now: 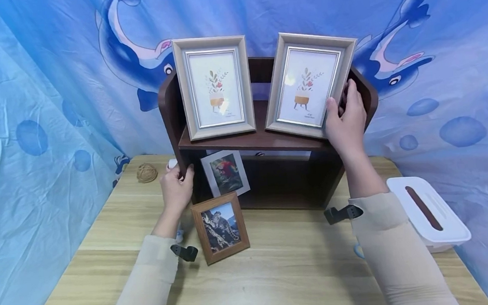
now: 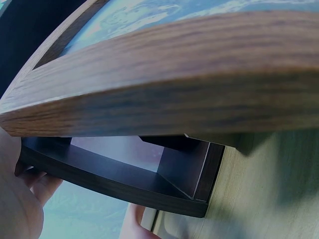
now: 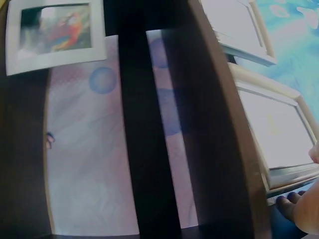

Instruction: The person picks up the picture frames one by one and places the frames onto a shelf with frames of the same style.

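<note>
A dark brown two-tier shelf stands on the table. Two pale frames with flower-pot prints are on its upper tier: the left frame upright, the right frame tilted. My right hand pinches the right frame's lower right edge, thumb in front and fingers behind. With my left hand I grip the shelf's left side panel. Close to that hand, a brown wooden frame with a snow leopard picture leans at the shelf's front. Behind it is a white-bordered parrot picture in the lower tier.
A white lidded box with a slot sits at the table's right. A twine ball lies at the back left. Behind the table hangs a blue dolphin-print curtain. A small blue object is partly hidden by the right sleeve.
</note>
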Tool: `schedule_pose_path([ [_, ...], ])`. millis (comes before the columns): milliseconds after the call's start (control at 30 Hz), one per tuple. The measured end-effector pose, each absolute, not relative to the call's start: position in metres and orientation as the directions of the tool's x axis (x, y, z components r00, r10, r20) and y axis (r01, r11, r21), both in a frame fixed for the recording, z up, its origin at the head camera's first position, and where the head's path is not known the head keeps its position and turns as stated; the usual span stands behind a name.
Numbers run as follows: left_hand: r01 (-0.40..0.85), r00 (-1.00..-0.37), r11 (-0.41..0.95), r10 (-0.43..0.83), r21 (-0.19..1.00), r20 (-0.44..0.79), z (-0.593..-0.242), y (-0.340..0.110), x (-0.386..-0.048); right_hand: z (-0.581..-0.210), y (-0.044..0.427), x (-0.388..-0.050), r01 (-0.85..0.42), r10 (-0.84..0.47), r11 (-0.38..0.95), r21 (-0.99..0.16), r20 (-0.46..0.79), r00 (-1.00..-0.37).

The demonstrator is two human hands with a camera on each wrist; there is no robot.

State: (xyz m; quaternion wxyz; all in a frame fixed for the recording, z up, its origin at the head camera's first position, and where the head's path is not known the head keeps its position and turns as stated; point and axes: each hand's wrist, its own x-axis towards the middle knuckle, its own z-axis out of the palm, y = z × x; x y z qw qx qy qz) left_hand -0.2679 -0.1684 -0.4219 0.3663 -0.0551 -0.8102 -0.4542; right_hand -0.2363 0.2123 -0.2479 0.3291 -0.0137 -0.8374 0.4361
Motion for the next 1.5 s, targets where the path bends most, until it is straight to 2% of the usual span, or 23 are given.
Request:
schedule_pose_path([
  [200,0.412,-0.733,0.586,-0.243,0.698,0.636,-0.423,-0.168,-0.266,-0.266,0.215,-0.228,-0.395,0.225,0.657,-0.643,0.666,-0.711],
  [367,0.414,-0.732,0.583,-0.245,0.7,0.636,-0.422,-0.167,-0.266,-0.273,0.215,-0.217,-0.494,0.198,0.611,-0.619,0.723,-0.662],
  [633,0.427,-0.719,0.59,-0.237,0.685,0.653,-0.419,-0.167,-0.266,-0.278,0.215,-0.198,-0.62,0.239,0.53,-0.579,0.803,-0.545],
  [967,0.426,-0.718,0.594,-0.237,0.682,0.655,-0.421,-0.167,-0.267,-0.29,0.217,-0.177,-0.639,0.281,0.526,-0.561,0.824,-0.493],
  [1167,0.43,-0.723,0.584,-0.235,0.689,0.65,-0.42,-0.167,-0.268,-0.286,0.211,-0.158,-0.669,0.296,0.522,-0.528,0.848,-0.439],
  [1333,0.422,-0.73,0.582,-0.236,0.695,0.641,-0.419,-0.167,-0.268,-0.302,0.228,-0.165,-0.688,0.345,0.505,-0.521,0.853,-0.393],
  [1500,0.405,-0.741,0.581,-0.244,0.706,0.626,-0.419,-0.166,-0.266,-0.321,0.246,-0.171,-0.668,0.382,0.512,-0.541,0.839,-0.387],
])
